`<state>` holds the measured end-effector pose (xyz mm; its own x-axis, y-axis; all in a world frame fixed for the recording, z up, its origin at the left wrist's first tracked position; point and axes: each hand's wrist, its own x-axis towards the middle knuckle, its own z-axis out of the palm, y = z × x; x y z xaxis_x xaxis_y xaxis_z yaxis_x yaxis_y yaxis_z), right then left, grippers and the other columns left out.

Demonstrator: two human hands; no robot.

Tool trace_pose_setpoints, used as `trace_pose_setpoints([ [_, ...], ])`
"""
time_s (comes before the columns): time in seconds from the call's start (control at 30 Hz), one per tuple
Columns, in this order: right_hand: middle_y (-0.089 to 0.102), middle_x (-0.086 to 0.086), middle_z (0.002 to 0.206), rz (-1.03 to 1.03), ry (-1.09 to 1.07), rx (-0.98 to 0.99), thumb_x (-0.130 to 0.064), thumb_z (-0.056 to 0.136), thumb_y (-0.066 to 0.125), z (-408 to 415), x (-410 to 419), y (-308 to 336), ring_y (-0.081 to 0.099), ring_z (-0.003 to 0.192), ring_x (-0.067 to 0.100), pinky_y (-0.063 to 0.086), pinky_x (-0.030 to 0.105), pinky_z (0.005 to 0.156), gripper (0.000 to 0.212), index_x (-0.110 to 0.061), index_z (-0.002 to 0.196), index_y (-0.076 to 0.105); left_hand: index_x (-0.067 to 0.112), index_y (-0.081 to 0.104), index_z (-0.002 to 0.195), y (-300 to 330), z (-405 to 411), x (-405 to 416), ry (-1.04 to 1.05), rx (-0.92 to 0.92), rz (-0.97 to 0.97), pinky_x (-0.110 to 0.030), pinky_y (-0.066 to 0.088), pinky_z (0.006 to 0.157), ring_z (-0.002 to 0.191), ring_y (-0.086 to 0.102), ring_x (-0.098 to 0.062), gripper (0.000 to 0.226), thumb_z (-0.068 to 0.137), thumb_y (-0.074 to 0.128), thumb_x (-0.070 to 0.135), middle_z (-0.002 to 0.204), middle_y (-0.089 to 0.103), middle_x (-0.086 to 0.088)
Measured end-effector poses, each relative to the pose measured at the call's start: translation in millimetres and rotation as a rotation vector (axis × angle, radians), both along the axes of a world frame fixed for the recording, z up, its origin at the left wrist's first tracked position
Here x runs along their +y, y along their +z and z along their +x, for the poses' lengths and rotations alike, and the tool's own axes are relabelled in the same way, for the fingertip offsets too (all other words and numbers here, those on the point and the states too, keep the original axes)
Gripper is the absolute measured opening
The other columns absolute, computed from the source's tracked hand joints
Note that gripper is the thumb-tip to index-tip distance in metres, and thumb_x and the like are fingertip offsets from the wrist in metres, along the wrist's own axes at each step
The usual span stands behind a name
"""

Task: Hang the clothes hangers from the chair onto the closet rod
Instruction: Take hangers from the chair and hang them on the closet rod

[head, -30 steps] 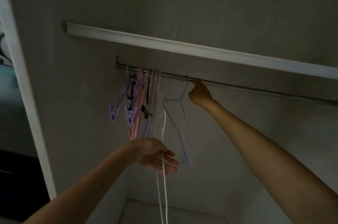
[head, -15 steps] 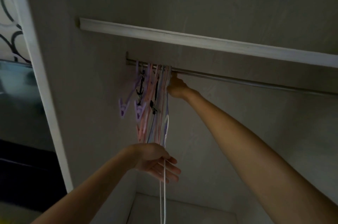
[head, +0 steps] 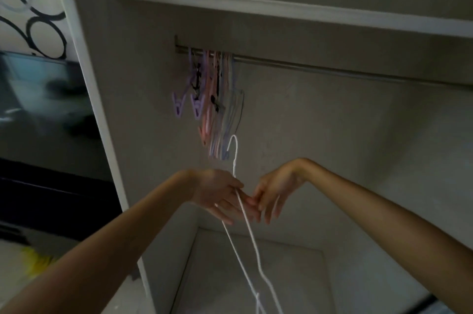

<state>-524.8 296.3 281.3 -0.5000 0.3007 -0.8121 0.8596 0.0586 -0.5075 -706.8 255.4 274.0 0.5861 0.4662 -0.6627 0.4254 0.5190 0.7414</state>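
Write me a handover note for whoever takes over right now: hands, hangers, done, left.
Left hand: holds the white hanger by its neck, hook up, below the closet rod.
Right hand: fingers loose, reaching to the white hanger at the left hand; grip not clear.
Done: a bunch of coloured hangers hangs at the rod's left end.
Left: hook the white hanger on the rod. The chair is out of view, so any remaining hangers are unknown.

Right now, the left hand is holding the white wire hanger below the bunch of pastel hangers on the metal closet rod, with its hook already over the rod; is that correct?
Not quite: the head view shows the white wire hanger in the left hand with its hook hanging free, below the pastel hangers on the metal closet rod.
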Motion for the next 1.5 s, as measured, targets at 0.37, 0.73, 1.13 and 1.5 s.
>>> trace_pose_setpoints([
  [0.37,0.07,0.001,0.081,-0.222,-0.669,0.408,-0.028,0.1,0.033,73.2,-67.4,11.5,0.067,0.071,0.013,0.056,0.027,0.069,0.03,-0.013,0.1,0.059,0.02,0.053,0.075,4.5,79.1,-15.2,0.27,0.094,0.281,-0.022,0.038,0.061,0.068,0.046,-0.009,0.039,0.101,0.026,0.032,0.078,0.052,0.004],
  [0.73,0.033,-0.005,0.048,0.779,-1.053,0.46,-0.015,0.101,0.033,109.4,-26.1,73.0,0.025,0.031,0.002,0.017,0.012,0.03,0.032,-0.017,0.072,0.047,0.007,0.062,0.084,92.9,91.7,63.7,0.309,0.357,0.743,-0.025,0.046,0.061,0.065,0.058,-0.012,0.036,0.099,0.039,0.03,0.081,0.063,-0.003],
  [1.13,0.055,0.019,0.126,1.193,-1.134,0.084,-0.021,0.102,0.024,21.0,98.6,79.3,0.055,0.113,0.032,0.045,0.033,0.091,0.037,0.0,0.122,0.047,0.015,0.006,0.152,140.9,5.2,174.6,0.197,1.006,1.492,-0.038,0.017,0.117,0.148,0.002,-0.022,0.071,0.094,0.046,0.016,0.16,-0.001,-0.002],
  [1.5,0.044,0.019,0.141,1.007,-0.858,-0.204,-0.037,0.101,0.026,16.6,105.3,77.4,0.055,0.115,0.03,0.043,0.036,0.103,0.058,-0.003,0.148,0.019,0.019,0.003,0.153,144.9,-6.1,197.5,0.115,0.967,1.535,-0.037,0.016,0.118,0.148,0.003,-0.021,0.073,0.094,0.047,0.021,0.16,0.002,0.002],
])
